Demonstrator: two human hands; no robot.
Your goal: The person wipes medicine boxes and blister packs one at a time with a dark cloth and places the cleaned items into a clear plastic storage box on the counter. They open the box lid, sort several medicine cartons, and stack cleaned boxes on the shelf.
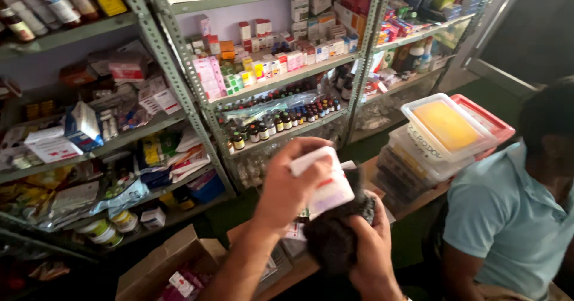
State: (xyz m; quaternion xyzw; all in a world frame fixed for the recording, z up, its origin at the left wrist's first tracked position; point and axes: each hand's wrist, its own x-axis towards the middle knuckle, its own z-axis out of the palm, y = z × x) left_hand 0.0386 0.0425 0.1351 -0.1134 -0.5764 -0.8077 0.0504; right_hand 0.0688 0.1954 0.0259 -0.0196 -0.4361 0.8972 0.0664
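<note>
Box, white with a red stripe, sits in your left hand, up at chest height over the worktop. Your fingers are curled over its top edge, so that hand is closed on it. The long axis runs tilted, upper left down to lower right, with the lower end pointing toward your right hand.

Only the head camera here. Your right hand is just below and right of the box, closed around a dark cloth, and the cloth touches the box's lower face. So the cloth hand is right there, no reach needed.

Room-wise: metal shelves packed with small bottles and cartons stand well behind your hands. A stack of clear lidded tubs sits on the worktop to the right, and a person in a light blue shirt is near on that side. An open cardboard carton sits low on the left.
</note>
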